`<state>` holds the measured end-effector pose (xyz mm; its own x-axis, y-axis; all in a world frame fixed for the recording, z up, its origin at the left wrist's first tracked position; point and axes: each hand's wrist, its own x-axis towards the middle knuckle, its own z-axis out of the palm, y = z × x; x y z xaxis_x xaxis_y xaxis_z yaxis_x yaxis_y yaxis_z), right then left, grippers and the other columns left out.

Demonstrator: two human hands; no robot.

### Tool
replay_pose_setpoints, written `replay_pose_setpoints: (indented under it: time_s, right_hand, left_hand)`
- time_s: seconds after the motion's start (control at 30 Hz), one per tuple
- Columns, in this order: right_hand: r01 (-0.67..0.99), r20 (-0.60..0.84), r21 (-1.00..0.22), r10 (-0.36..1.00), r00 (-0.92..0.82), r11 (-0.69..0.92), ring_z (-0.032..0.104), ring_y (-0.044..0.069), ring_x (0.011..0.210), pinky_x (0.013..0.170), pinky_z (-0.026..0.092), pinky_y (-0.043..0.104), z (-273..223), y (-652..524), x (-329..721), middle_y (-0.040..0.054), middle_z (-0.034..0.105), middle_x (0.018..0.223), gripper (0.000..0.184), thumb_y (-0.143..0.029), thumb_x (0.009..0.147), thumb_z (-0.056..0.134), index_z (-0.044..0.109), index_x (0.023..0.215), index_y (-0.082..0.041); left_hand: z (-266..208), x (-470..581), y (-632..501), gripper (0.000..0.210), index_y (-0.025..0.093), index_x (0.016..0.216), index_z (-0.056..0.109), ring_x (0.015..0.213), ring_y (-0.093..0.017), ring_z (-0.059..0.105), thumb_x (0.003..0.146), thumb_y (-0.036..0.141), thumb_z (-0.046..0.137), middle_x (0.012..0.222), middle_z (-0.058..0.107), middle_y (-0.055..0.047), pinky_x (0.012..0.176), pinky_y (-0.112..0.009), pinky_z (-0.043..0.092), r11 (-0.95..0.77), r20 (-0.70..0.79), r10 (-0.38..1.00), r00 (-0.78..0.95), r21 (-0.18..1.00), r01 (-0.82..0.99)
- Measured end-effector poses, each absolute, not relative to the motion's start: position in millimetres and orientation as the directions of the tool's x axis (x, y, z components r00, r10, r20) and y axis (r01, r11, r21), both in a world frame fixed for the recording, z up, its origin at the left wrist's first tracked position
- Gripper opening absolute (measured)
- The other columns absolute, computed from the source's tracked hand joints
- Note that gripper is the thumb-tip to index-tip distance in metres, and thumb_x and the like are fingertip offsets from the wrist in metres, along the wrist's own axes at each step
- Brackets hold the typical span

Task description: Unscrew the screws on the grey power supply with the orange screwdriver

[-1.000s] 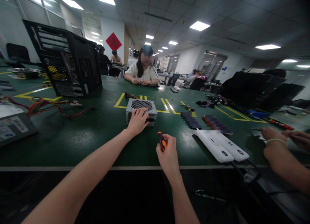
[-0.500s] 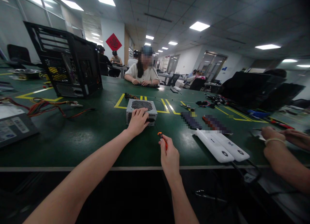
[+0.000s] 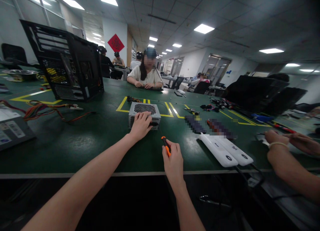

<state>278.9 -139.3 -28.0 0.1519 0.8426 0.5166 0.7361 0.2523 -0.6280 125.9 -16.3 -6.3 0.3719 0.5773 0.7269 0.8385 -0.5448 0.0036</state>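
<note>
A grey computer power supply (image 3: 156,110) with a perforated top sits on the green table in front of me. My left hand (image 3: 140,126) grips its near side, fingers over the upper edge, beside a black part at the right of that face. In my right hand (image 3: 173,157) is a screwdriver (image 3: 165,145) with an orange and black handle, held between thumb and fingers. Its thin shaft points up toward the power supply's near right corner; whether the tip touches it I cannot tell.
A black computer case (image 3: 85,68) stands at left, behind another power supply (image 3: 16,131) with loose cables. White power banks (image 3: 220,151) and pixelated items lie at right. Another person's hands (image 3: 280,141) work at far right; a person (image 3: 147,73) sits opposite.
My right hand's grip on the screwdriver has shifted, and more of the handle now shows. My left hand stays on the power supply. The whole view has moved slightly.
</note>
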Motion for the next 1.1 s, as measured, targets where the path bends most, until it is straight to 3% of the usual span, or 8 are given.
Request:
replay_pose_setpoints:
  time_s: [0.2, 0.4, 0.5, 0.67, 0.87, 1.0, 1.1]
  right_hand:
    - [0.701, 0.462, -0.671, 0.876, 0.14, 0.242, 0.061, 0.022, 0.088, 0.078, 0.046, 0.038, -28.5, -137.3, 279.0, 0.0109, 0.063, 0.096, 0.034, -0.031, 0.089, 0.03, 0.052, 0.109, -0.015]
    - [0.703, 0.462, -0.674, 0.872, 0.159, 0.229, 0.059, 0.021, 0.09, 0.076, 0.048, 0.036, -26.0, -136.0, 276.0, 0.0086, 0.053, 0.103, 0.029, -0.023, 0.078, 0.047, 0.049, 0.106, -0.019]
    - [0.72, 0.49, -0.655, 0.855, 0.17, 0.232, 0.06, 0.019, 0.083, 0.071, 0.049, 0.034, -26.7, -136.7, 275.8, 0.0078, 0.048, 0.101, 0.03, -0.015, 0.074, 0.045, 0.05, 0.104, -0.019]
    - [0.743, 0.523, -0.623, 0.836, 0.165, 0.243, 0.059, 0.02, 0.085, 0.075, 0.048, 0.036, -28.3, -138.8, 277.3, 0.0084, 0.053, 0.097, 0.029, -0.023, 0.081, 0.043, 0.053, 0.108, -0.017]
    - [0.706, 0.517, -0.645, 0.847, 0.121, 0.293, 0.057, 0.022, 0.098, 0.082, 0.045, 0.038, -29.8, -139.1, 279.2, 0.0118, 0.059, 0.107, 0.034, -0.027, 0.086, 0.037, 0.049, 0.116, -0.016]
    - [0.669, 0.474, -0.69, 0.871, 0.129, 0.276, 0.059, 0.022, 0.095, 0.081, 0.046, 0.039, -28.3, -137.8, 278.5, 0.0102, 0.06, 0.105, 0.032, -0.027, 0.085, 0.038, 0.048, 0.114, -0.017]
    - [0.684, 0.498, -0.674, 0.856, 0.142, 0.279, 0.058, 0.021, 0.093, 0.079, 0.047, 0.037, -27.1, -136.7, 277.0, 0.0097, 0.054, 0.104, 0.03, -0.018, 0.078, 0.042, 0.047, 0.108, -0.018]
  left_hand:
    - [-6.6, 126.0, -16.0, 0.017, 0.018, 0.089, 0.053, 0.114, -0.028, 0.041, 0.074, 0.022, 0.058, 0.121, 0.048, -0.011, 0.093, -0.044, 0.03, -0.55, 0.723, 0.586, 0.365, 0.023, 0.835]
    - [-7.1, 126.1, -15.4, 0.016, 0.018, 0.088, 0.053, 0.114, -0.028, 0.041, 0.073, 0.023, 0.059, 0.12, 0.049, -0.011, 0.093, -0.044, 0.029, -0.549, 0.723, 0.586, 0.365, 0.023, 0.835]
    - [-6.8, 125.8, -15.9, 0.017, 0.018, 0.089, 0.053, 0.114, -0.027, 0.041, 0.073, 0.022, 0.059, 0.121, 0.048, -0.011, 0.093, -0.044, 0.03, -0.547, 0.726, 0.584, 0.364, 0.02, 0.837]
    - [-5.9, 125.6, -17.0, 0.017, 0.019, 0.09, 0.054, 0.114, -0.027, 0.041, 0.074, 0.022, 0.059, 0.121, 0.048, -0.011, 0.093, -0.044, 0.03, -0.545, 0.724, 0.587, 0.362, 0.023, 0.838]
    - [-4.9, 125.8, -17.8, 0.017, 0.019, 0.09, 0.054, 0.115, -0.028, 0.04, 0.074, 0.022, 0.058, 0.121, 0.049, -0.011, 0.093, -0.045, 0.03, -0.555, 0.723, 0.588, 0.363, 0.034, 0.831]
    - [-5.3, 125.8, -17.5, 0.017, 0.019, 0.09, 0.054, 0.115, -0.028, 0.041, 0.074, 0.022, 0.058, 0.121, 0.049, -0.011, 0.093, -0.045, 0.03, -0.548, 0.726, 0.583, 0.365, 0.02, 0.836]
    - [-5.6, 125.9, -16.9, 0.016, 0.019, 0.089, 0.054, 0.114, -0.028, 0.041, 0.074, 0.023, 0.058, 0.121, 0.049, -0.011, 0.093, -0.044, 0.03, -0.545, 0.727, 0.579, 0.37, 0.008, 0.838]
